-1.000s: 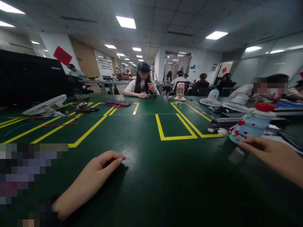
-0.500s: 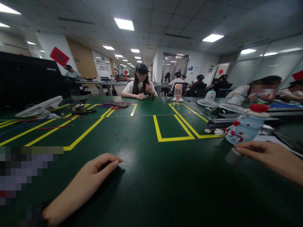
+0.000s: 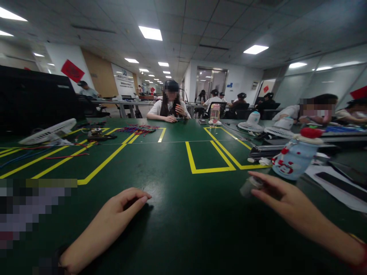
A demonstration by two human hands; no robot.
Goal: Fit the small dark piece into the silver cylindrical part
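Observation:
My left hand (image 3: 114,217) lies palm down on the green table (image 3: 183,236), fingers loosely bent, with nothing in it. My right hand (image 3: 283,202) reaches in from the right and pinches a small grey cylinder (image 3: 247,187) at its fingertips, just above the table. A pale blue bottle (image 3: 294,158) with red markings and a red cap stands tilted just behind the right hand, apart from it. A yellow tape rectangle (image 3: 212,168) lies on the table beyond both hands.
A white fan grille (image 3: 48,131) and loose red and blue wires (image 3: 65,156) lie at the left by a black screen (image 3: 34,99). More white fans (image 3: 252,122), a dark tray (image 3: 269,152) and papers (image 3: 338,187) crowd the right. People sit across the table (image 3: 169,107).
My right hand has moved left, away from the blue bottle, carrying the small grey cylinder with it. My left hand has stayed in place on the table.

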